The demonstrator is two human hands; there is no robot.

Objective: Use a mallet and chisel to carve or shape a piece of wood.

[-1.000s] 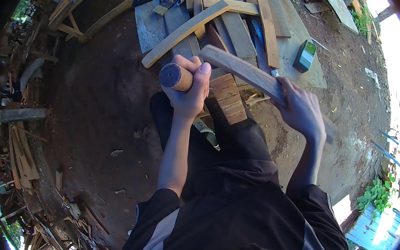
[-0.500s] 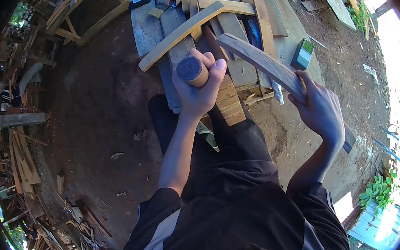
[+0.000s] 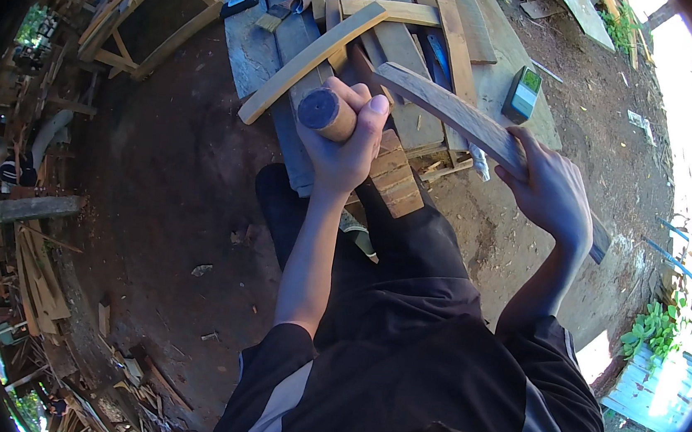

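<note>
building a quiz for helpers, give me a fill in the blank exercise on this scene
The brown cylinder with a dark round end is in the ____ hand.
The right hand holds a long greyish-brown bar of ____.
The boxy green-and-black device sits to the ____ of the curved pale wooden strip.

left; wood; right

My feed puts the wooden cylinder (image 3: 327, 114) left of the wooden bar (image 3: 462, 118), a paintbrush (image 3: 270, 21) beyond both on the planks (image 3: 248, 61)

The shirt (image 3: 431, 366) is black with grey panels (image 3: 277, 409), the trousers (image 3: 422, 248) black.
</note>
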